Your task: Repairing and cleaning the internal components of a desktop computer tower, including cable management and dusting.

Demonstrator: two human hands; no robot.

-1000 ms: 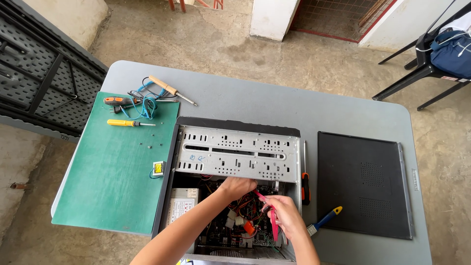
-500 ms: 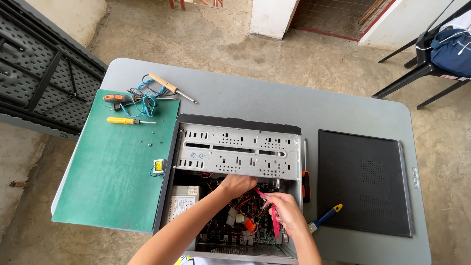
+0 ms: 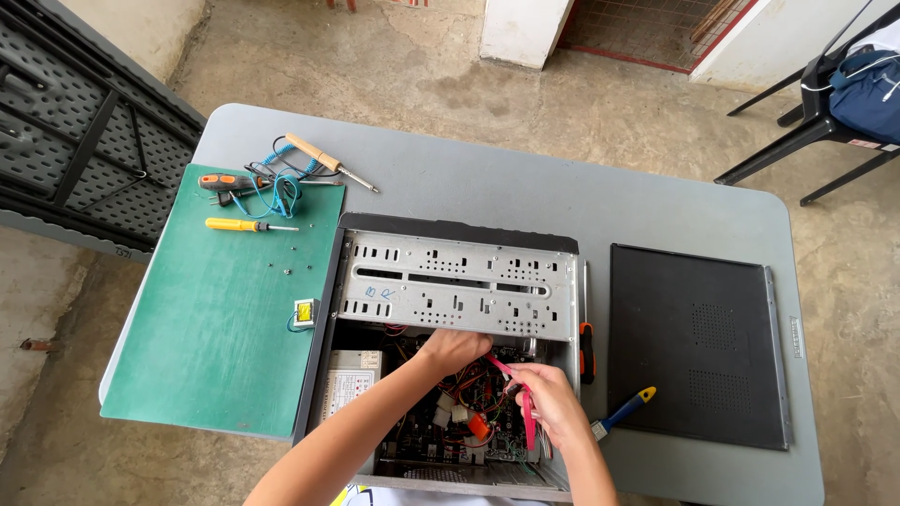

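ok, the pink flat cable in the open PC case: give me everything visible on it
The pink flat cable is a thin, ribbon-like strip, plastic by its look. It runs from beside the left hand, under the metal drive cage, diagonally down through the right hand, which pinches it, then hangs towards the case floor. Both ends are hidden among the wires, so no connectors can be told.

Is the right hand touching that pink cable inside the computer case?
Touching. In the head view, the right hand closes its fingers around the pink cable, which runs out from the grip on both sides, inside the open computer case.
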